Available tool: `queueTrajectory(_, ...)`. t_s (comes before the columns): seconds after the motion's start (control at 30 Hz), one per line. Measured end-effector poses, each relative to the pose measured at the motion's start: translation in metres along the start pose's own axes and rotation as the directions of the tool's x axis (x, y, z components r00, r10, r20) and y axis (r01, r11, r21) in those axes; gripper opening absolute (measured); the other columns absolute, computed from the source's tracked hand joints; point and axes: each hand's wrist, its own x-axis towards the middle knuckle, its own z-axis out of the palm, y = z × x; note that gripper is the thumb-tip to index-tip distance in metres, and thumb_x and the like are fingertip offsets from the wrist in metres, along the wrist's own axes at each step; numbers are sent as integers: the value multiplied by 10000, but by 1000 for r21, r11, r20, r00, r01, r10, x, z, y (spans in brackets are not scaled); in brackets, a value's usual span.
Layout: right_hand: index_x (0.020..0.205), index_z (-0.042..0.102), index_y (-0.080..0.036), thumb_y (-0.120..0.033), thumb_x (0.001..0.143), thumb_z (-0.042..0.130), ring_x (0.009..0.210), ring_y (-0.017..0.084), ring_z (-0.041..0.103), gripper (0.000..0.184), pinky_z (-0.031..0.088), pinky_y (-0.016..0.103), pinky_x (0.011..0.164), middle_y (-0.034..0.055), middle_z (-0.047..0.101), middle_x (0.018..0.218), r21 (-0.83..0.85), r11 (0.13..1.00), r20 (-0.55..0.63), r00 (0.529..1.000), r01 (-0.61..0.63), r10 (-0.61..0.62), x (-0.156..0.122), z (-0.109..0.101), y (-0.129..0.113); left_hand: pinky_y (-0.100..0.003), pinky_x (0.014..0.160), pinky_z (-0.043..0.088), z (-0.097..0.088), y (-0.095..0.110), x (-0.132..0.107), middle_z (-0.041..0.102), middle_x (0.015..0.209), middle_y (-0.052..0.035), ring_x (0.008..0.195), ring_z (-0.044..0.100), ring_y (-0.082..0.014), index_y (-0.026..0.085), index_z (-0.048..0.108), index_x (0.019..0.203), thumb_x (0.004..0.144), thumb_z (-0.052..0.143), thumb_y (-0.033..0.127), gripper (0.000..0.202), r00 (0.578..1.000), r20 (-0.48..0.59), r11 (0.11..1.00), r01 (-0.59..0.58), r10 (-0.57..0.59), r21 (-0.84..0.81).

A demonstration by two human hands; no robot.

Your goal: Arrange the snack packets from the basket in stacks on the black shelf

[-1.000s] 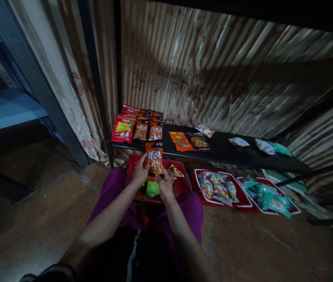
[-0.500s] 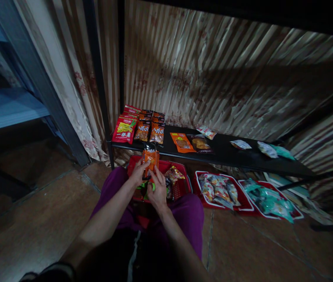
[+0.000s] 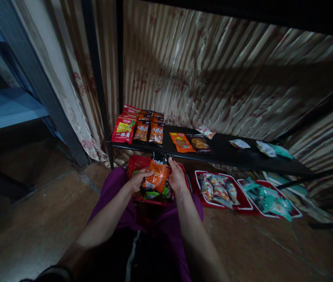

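Over a red basket (image 3: 134,164) between my knees, my left hand (image 3: 138,180) grips an orange and black snack packet (image 3: 156,177), its thumb across the front. My right hand (image 3: 178,178) holds the packet's right edge, thumb up beside the black top. Whether a second packet lies behind it I cannot tell. Below, the basket holds green and dark packets (image 3: 154,194), partly hidden by my hands. On the black shelf just ahead stand rows of similar orange and black packets (image 3: 156,133), with red snack bags (image 3: 123,129) to their left.
Farther right on the shelf (image 3: 222,150) lie a flat orange packet (image 3: 182,142), a brown packet (image 3: 200,143) and several pale ones. Two more red baskets on the floor hold white packets (image 3: 220,188) and teal packets (image 3: 272,199). A black shelf post (image 3: 97,70) rises at left.
My right hand has moved from the packet's lower front to its right edge. The held packet has shifted right and now shows wider, tilted.
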Motion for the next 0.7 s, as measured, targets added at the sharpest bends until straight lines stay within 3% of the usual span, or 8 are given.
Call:
queueTrajectory(0.2, 812, 630, -214, -291, 548, 826, 746, 181, 678, 337, 567, 311, 693, -5, 728, 799, 52, 998, -126, 992, -18, 24, 6, -5, 8, -289, 723, 520, 0, -1, -3, 721, 902, -107, 729, 686, -191, 119, 647, 1048, 662, 779, 276, 438, 999, 48, 998, 8, -11, 63)
queueTrajectory(0.33, 803, 639, -206, -345, 580, 801, 738, 171, 674, 309, 566, 307, 705, -12, 721, 782, 48, 999, -198, 980, 12, -3, 13, -8, 13, -293, 743, 511, 0, -4, -4, 713, 953, -105, 777, 681, -194, 132, 639, 1070, 638, 798, 296, 488, 998, 63, 996, -8, 3, 91)
queueTrajectory(0.57, 805, 647, -203, -374, 578, 791, 780, 168, 669, 319, 552, 286, 696, -15, 719, 797, -33, 996, -223, 971, 81, -87, 27, -12, 8, -283, 780, 486, -1, -9, -8, 694, 1015, -106, 820, 667, -186, 140, 635, 1093, 606, 825, 287, 542, 986, 164, 990, -40, 17, 136)
queueTrajectory(0.7, 825, 660, -195, -381, 596, 779, 812, 168, 670, 318, 555, 284, 709, 2, 724, 842, -34, 995, -250, 963, 91, -96, 33, -9, 7, -279, 789, 481, -3, -10, -5, 694, 1014, -106, 832, 666, -185, 134, 634, 1083, 608, 825, 309, 542, 990, 133, 991, -57, 40, 124)
